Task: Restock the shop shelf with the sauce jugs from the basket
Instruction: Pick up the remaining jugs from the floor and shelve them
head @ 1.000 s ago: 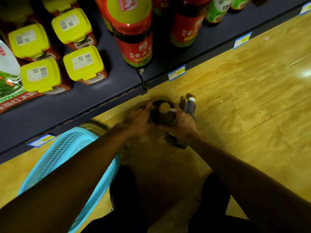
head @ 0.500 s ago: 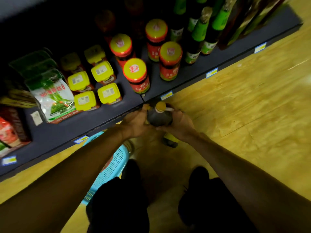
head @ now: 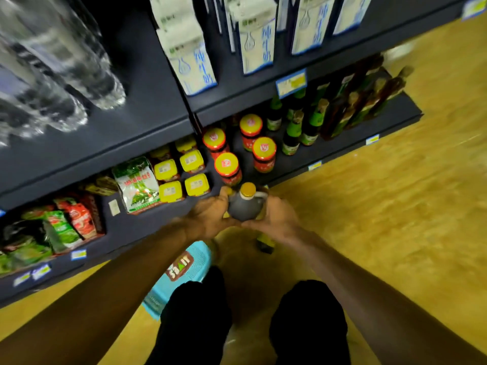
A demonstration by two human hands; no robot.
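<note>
**Both Hands Lift the Sauce Jug Toward the Shelf**

The person holds a dark sauce jug (head: 246, 208) with a yellow cap in front of the bottom shelf (head: 340, 151). The left hand (head: 210, 217) cups one side and the right hand (head: 275, 219) cups the other, fingers curled round it. Two hands are likely used because the jug looks heavy and round. It stays upright so nothing spills. The jug is in the air, just in front of the red jars (head: 228, 168) with yellow lids. The blue basket (head: 181, 275) sits on the floor (head: 382, 219) below the left arm, close by so reaching is easy. One more bottle (head: 266, 243) lies on the floor under the hands.

Half a second ago the jug was lower and the view showed only the bottom shelf. Now the view is higher, and the milk cartons (head: 253, 35) and water bottles (head: 52, 61) above can be seen too.
</note>
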